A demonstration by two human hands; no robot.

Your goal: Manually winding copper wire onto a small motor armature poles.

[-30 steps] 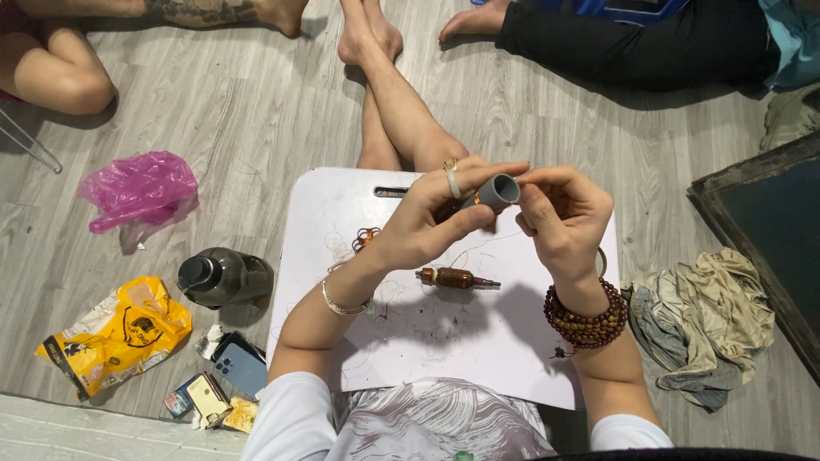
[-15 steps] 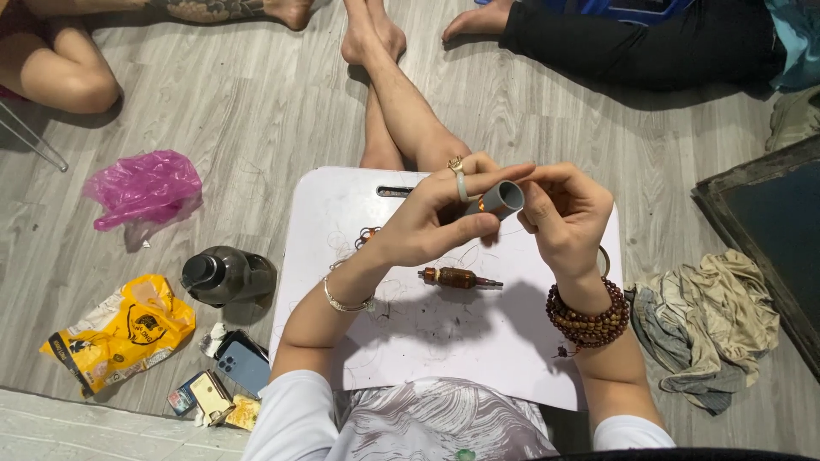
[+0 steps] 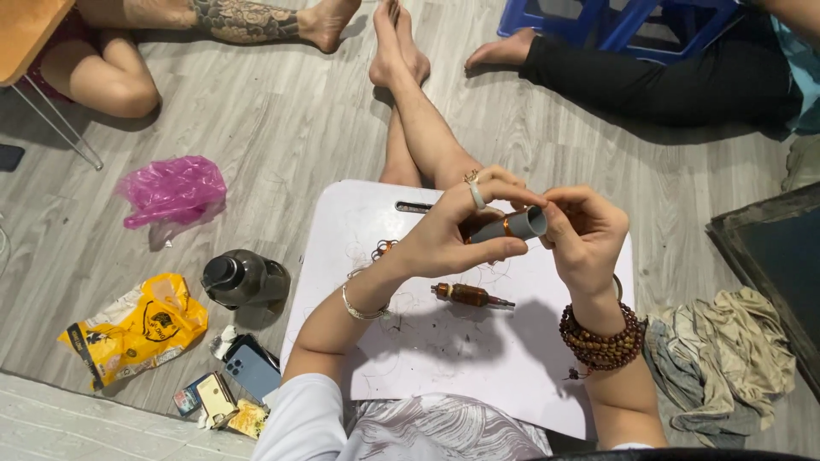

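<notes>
Grey tube [image 3: 511,227] held above the white lap table [image 3: 444,341], long axis left–right, open end right. Left hand [image 3: 453,235] fingers closed around its body; right hand [image 3: 589,235] fingers pinched at the open end.

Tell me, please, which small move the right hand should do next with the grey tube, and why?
Probably ease the right hand's fingers into the grey tube's open end: the left hand already holds it level above the white board, and those fingers sit at its mouth.
</notes>
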